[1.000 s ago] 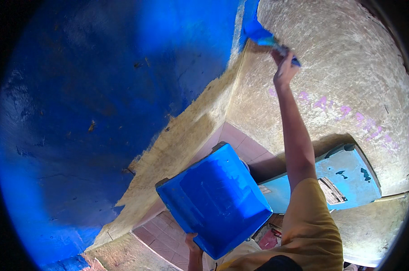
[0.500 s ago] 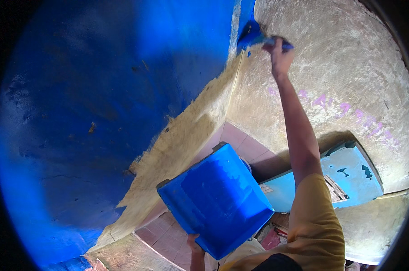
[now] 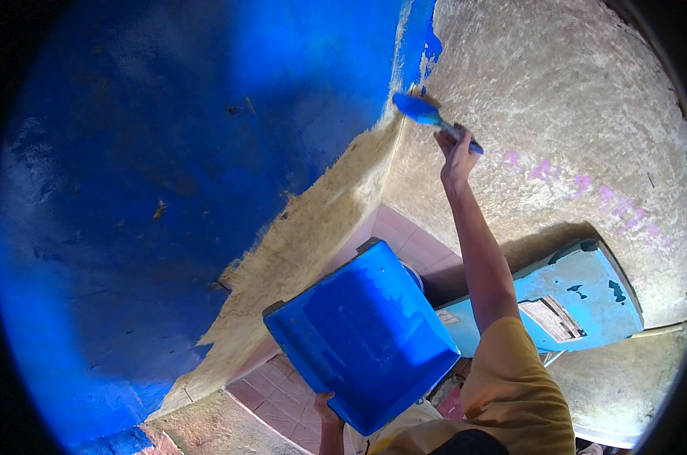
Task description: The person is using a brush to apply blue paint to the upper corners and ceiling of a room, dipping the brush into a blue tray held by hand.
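Observation:
A paintbrush [image 3: 423, 112] loaded with blue paint is gripped by its handle in my right hand [image 3: 459, 155]. Its bristles are at the corner where the blue-painted wall [image 3: 169, 136] meets the bare, mottled wall [image 3: 525, 83]. Below, my left hand [image 3: 326, 409] clasps the lower left edge of a square blue paint tray [image 3: 370, 326]. Wet blue paint covers much of the tray's inside. A ragged edge of blue runs down the corner above the brush, and a pale unpainted band [image 3: 298, 235] lies along the bottom of the blue wall.
Pinkish tiles [image 3: 408, 235] fill the corner behind the tray, with more tiles [image 3: 275, 398] at the lower left. A light blue wooden piece [image 3: 586, 292] with chipped paint leans by the bare wall, right of my arm. Purple marks [image 3: 578, 182] show on that wall.
My right hand has brought the brush downward along the corner, leaving fresh blue above it. The tray and my left hand have stayed in place.

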A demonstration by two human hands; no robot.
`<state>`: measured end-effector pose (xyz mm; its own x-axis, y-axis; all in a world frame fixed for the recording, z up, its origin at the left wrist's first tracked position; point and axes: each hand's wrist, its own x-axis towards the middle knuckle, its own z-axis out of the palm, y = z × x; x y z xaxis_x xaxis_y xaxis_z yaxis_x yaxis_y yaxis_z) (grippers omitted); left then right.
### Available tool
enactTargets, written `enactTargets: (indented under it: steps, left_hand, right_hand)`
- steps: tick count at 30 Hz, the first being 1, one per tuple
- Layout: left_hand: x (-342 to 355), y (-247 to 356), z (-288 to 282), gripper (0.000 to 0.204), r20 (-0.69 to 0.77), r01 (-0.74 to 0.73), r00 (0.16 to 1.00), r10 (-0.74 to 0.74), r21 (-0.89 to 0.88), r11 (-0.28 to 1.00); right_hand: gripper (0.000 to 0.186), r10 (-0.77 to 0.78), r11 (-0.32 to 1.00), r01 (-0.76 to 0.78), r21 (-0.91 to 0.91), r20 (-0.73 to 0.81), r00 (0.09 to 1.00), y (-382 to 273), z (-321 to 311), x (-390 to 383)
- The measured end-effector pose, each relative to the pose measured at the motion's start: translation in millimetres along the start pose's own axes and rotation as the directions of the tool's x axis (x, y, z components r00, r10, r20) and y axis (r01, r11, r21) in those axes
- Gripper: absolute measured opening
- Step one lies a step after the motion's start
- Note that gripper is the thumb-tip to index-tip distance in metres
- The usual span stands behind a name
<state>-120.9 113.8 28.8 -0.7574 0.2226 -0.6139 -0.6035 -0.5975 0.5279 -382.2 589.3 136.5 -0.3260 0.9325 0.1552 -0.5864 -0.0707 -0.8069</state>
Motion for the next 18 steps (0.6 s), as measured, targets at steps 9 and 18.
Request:
enactTargets:
  steps: [9, 18]
  left_hand:
    - [-1, 7, 3, 0.060, -0.072, 0.047, 0.996, -0.043, 0.064, 0.997]
    - [-2, 7, 11, 0.065, -0.103, 0.074, 0.993, -0.064, 0.096, 0.993]
  right_hand:
    - [0.026, -0.218, 0.972, 0.229, -0.054, 0.158, 0.963, -39, 47, -4]
    - [0.033, 0.131, 0.985, -0.134, 0.114, 0.027, 0.991, 8, 0, -25]
